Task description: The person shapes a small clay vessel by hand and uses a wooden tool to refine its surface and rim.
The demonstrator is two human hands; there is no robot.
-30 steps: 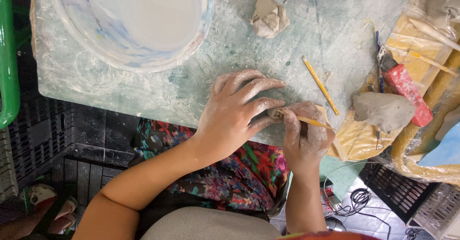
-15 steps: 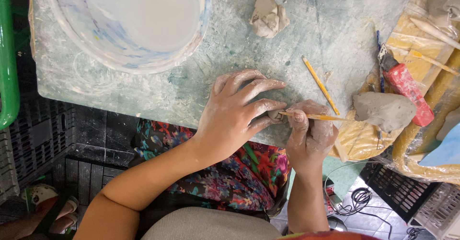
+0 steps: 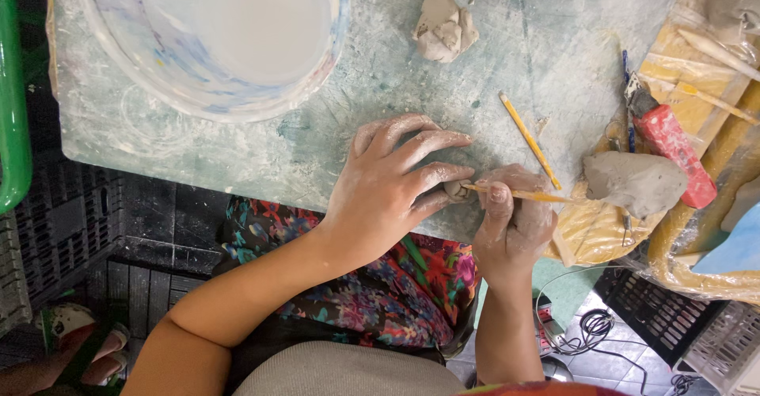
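Two hands work at the bench's (image 3: 237, 151) near edge, bare slab beyond. The left hand (image 3: 388, 190) pinches a small grey clay piece (image 3: 456, 189); the right hand's (image 3: 511, 222) grip clasps a wooden stick (image 3: 522, 196) touching it.

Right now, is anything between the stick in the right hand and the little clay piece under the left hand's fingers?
Nothing visible. The wooden stick in the right hand already meets the small clay piece, which the left hand steadies.

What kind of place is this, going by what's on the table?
Likely a pottery or clay craft workspace: a clay-smeared work board, lumps of grey clay, a white bucket, and clay-coated hands, the right hand holding a wooden modelling stick.
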